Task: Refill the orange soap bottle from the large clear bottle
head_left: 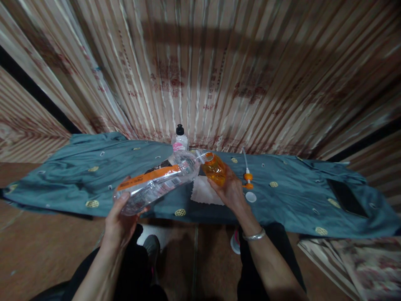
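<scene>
My left hand (122, 219) is closed round the base of a large clear plastic bottle (156, 188) with an orange label. The bottle leans far over, its neck pointing right and touching or nearly touching the mouth of a small orange bottle (215, 169). Around that orange bottle my right hand (230, 188) is wrapped, holding it tilted to the left. Whether liquid passes between the two mouths I cannot tell. An orange pump top (248, 179) with a thin tube lies right of my right hand, beside a white round cap (250, 197).
A clear bottle with a black cap (179, 140) stands at the back of the cloth-covered bench (106, 173). Under my hands lies a white cloth (203, 193). A black phone (347, 198) rests at the right. A striped curtain (200, 75) hangs behind the bench.
</scene>
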`<state>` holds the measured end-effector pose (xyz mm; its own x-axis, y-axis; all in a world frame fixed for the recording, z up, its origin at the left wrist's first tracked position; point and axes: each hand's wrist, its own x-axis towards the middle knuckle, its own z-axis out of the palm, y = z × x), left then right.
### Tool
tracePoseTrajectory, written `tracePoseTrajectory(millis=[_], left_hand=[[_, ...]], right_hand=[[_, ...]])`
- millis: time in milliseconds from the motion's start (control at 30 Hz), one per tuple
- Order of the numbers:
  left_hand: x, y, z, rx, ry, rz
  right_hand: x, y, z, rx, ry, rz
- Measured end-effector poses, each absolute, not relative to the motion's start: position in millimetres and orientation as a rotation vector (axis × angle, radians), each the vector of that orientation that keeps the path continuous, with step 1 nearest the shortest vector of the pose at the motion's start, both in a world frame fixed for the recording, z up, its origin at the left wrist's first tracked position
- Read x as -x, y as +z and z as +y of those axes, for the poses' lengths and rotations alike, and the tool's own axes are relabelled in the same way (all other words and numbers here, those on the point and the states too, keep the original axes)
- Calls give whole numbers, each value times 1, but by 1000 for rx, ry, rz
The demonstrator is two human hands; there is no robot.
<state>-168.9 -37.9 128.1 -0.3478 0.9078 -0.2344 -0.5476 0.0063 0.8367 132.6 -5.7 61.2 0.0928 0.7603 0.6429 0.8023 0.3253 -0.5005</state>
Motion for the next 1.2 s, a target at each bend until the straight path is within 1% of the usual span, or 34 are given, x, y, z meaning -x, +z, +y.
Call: tracePoseTrajectory(millis=[300, 667, 1200], left_hand=[[164, 135, -40, -475, 1641, 1085], [166, 131, -39, -532, 1672, 1050], [171, 128, -39, -596, 1702, 1079]], right_hand=[[-133, 60, -5, 1444, -40, -1645], [-132, 64, -7, 1454, 7, -1640], [-130, 64, -7, 1452, -35, -1662]])
